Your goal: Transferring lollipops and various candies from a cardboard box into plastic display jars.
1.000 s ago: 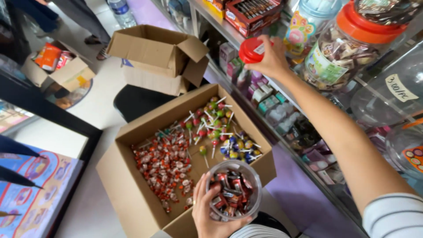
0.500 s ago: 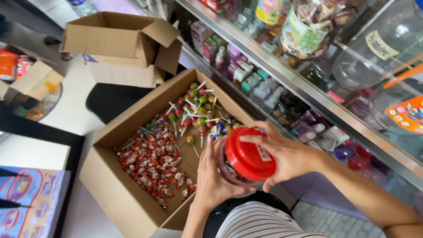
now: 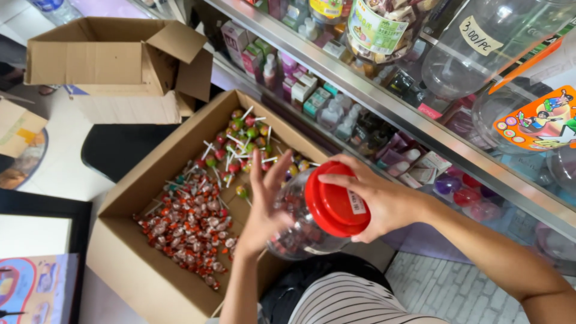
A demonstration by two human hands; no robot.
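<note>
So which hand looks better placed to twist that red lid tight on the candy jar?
The right hand, most likely. Its fingers already wrap the rim of the red lid. The left hand lies flat against the side of the clear jar, fingers spread, better suited to steadying it.

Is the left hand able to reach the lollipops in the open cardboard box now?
Probably not right away: the left hand is pressed against the clear jar, supporting it above the cardboard box. The lollipops lie uncovered just below, so only the jar occupies that hand.
</note>
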